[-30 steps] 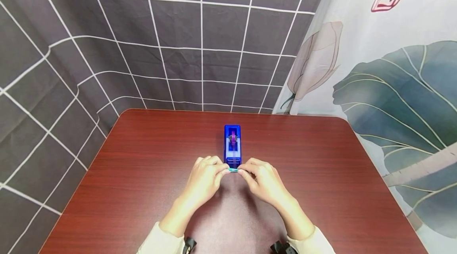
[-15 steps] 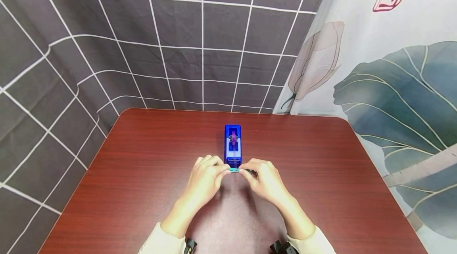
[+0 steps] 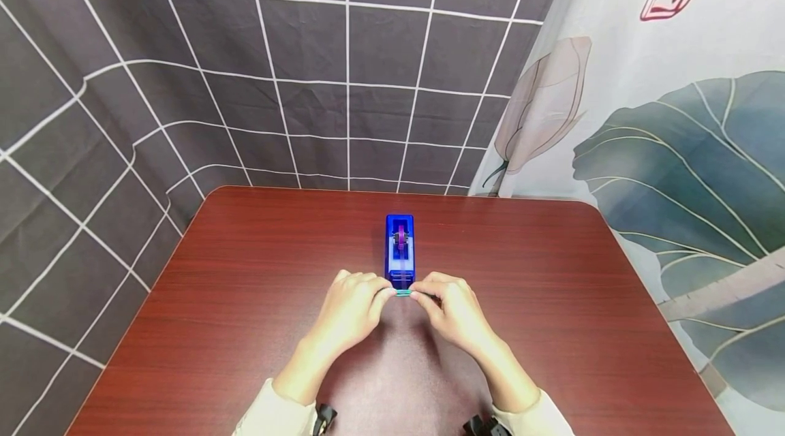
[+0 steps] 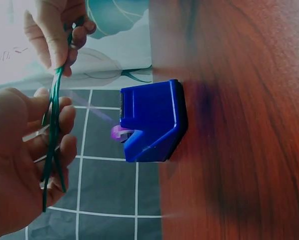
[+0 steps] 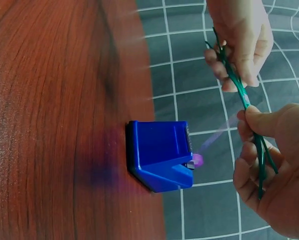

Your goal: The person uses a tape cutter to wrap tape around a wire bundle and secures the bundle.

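Both hands hold a bundle of thin dark green strands (image 3: 403, 293), flat and stem-like, stretched sideways just in front of a blue tape dispenser (image 3: 401, 275). My left hand (image 3: 348, 310) pinches its left part between thumb and fingers, and loose ends fan out past the palm in the left wrist view. On the other side, my right hand (image 3: 456, 310) pinches the right part. A clear, purplish strip of tape (image 4: 94, 107) runs from the dispenser towards the bundle. Whether the tape sticks to the strands is partly hidden by the fingers. A purple tape roll (image 5: 197, 160) shows behind the dispenser's front.
The dispenser stands on a reddish-brown wooden table (image 3: 257, 252). A dark grey curtain with white grid lines (image 3: 306, 109) hangs behind it, and a white leaf-patterned curtain (image 3: 644, 82) hangs on the right. Black straps (image 3: 324, 419) are at the wrists.
The left fingers have shifted slightly on the bundle, with the thumb and index finger changing position. The right hand and the dispenser stay nearly where they were.
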### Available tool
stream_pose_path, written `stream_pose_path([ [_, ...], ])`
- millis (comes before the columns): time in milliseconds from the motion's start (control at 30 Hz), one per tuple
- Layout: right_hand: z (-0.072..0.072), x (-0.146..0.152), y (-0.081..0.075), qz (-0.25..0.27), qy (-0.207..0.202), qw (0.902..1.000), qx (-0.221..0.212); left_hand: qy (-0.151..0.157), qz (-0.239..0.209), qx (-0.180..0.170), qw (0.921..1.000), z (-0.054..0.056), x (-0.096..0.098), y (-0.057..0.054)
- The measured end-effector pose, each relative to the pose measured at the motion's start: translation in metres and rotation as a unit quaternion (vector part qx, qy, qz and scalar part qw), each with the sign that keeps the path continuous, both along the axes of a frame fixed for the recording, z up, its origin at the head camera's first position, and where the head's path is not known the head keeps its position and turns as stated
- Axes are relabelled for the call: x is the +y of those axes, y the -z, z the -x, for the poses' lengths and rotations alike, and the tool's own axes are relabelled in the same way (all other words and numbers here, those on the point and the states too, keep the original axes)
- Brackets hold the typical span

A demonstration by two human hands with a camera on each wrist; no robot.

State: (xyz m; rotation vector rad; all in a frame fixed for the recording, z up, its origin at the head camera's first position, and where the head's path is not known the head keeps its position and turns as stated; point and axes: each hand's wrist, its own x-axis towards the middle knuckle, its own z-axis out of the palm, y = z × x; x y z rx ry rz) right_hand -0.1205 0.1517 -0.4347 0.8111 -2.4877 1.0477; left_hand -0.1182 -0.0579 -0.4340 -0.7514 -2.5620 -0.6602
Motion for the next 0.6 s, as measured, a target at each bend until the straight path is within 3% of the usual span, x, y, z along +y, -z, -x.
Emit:
stream_pose_path([
  [233, 0.0014, 0.0000, 0.0032, -0.017, 0.002, 0.9988, 0.046, -0.012, -0.006, -0.028, 0.9995, -0.0007, 0.0011, -0.0034],
  [600, 0.0053, 0.0006, 0.0063, -0.012, 0.002, 0.9946, 0.103, -0.034, -0.079, -0.077, 0.9933, -0.0020, 0.0036, -0.0048],
])
